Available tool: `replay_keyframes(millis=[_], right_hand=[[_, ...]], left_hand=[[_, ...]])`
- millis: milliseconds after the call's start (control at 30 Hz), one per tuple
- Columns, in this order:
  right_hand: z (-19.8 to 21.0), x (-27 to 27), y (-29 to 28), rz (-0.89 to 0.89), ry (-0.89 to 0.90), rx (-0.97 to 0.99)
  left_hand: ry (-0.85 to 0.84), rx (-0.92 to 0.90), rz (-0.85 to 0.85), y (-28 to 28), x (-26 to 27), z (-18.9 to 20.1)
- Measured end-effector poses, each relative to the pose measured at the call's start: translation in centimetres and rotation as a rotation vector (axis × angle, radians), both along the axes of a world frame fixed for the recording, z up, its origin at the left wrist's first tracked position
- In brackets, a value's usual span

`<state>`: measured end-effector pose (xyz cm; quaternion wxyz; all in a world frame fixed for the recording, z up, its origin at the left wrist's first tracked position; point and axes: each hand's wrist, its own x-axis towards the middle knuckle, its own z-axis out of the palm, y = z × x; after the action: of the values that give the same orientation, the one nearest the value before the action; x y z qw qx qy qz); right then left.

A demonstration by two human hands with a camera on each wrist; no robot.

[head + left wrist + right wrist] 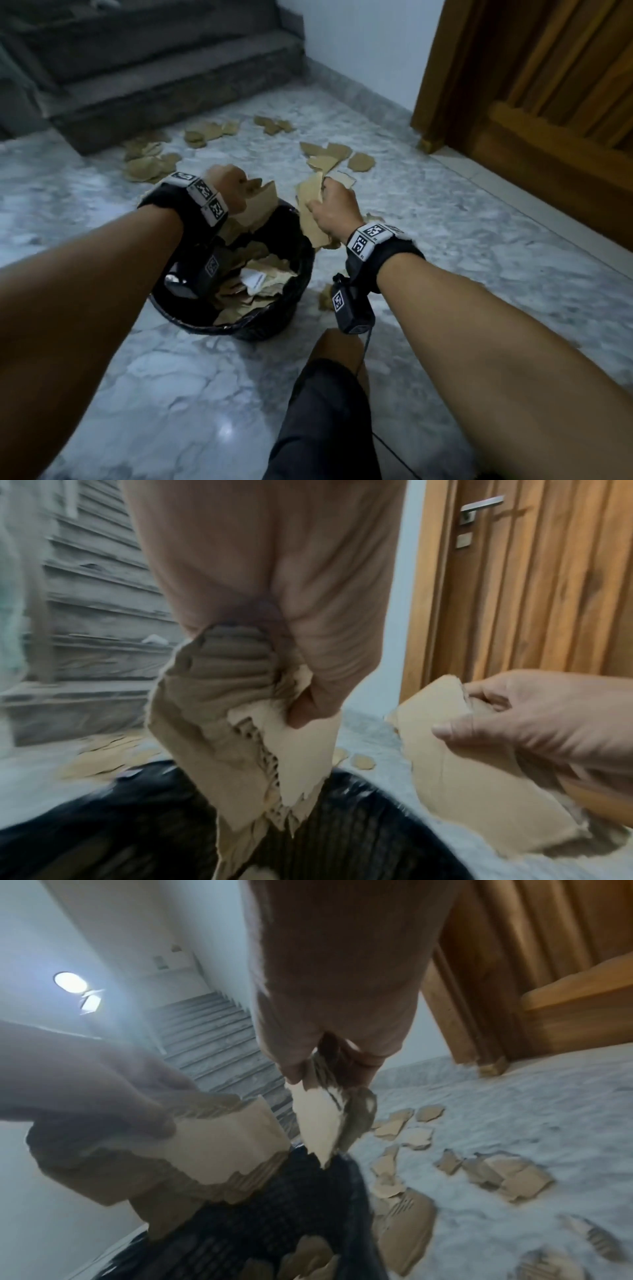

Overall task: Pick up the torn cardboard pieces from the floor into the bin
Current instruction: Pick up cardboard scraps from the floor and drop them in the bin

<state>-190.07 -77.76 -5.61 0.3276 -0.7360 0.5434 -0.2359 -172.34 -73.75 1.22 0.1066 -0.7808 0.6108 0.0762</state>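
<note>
**Both fistfuls over the bin, ready to let go**

A grey marble floor (pixel 479 240) runs from dark stone stairs (pixel 154 68) on the left to a wooden door (pixel 548 102) on the right, with torn cardboard pieces (pixel 150 164) scattered between them.

Going left to right: the left hand (pixel 226 192) is closed round a wad of torn cardboard (pixel 257 205), thumb pressed on the top sheet, and hangs directly over the black bin (pixel 301 287), which already holds a layer of scraps. The step to do well here is the release: spread the fingers wide while low over the mouth, so the ragged, light pieces drop straight in and do not sail over the rim.

The right hand (pixel 334 209) pinches several flat pieces (pixel 308 202) just past the bin's far right edge, above the floor rather than the opening. It probably needs to come inward over the mouth before it lets go.

More pieces (pixel 335 157) lie beyond the bin toward the door, and a small one (pixel 323 298) beside its right side, so much remains.
</note>
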Motion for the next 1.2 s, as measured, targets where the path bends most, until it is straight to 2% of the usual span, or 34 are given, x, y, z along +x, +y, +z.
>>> replay_keyframes(millis=[133, 267, 467, 600, 700, 900, 1033, 1200], right_hand=[[-0.8, 3.6, 2.6, 0.063, -0.001, 0.043], [-1.8, 2.1, 3.4, 0.047, 0.012, 0.068], [-2.5, -7.9, 1.1, -0.111, 0.081, 0.043], [-3.9, -16.5, -0.3, -0.233, 0.16, 0.06], [-6.3, -22.8, -0.3, -0.321, 0.217, 0.142], [-13.6, -33.6, 0.6, -0.475, 0.4, 0.303], [-19.4, -35.5, -1.2, -0.447, 0.488, 0.43], [-24.9, -34.8, -5.9, -0.425, 0.5, 0.494]], left_hand=[[0.044, 0.031, 0.102, 4.0, 3.0, -2.8], [0.083, -0.011, 0.089, 4.1, 1.9, -3.6], [0.172, -0.194, -0.072, -1.7, -6.4, -3.3], [0.243, -0.142, -0.191, -4.9, -13.5, -5.4], [0.234, -0.061, -0.26, -6.6, -17.1, -8.6], [0.211, 0.207, -0.273, -9.8, -20.6, -18.1], [0.184, 0.32, -0.239, -11.1, -21.1, -24.1], [0.141, 0.478, -0.115, -11.9, -20.6, -29.0]])
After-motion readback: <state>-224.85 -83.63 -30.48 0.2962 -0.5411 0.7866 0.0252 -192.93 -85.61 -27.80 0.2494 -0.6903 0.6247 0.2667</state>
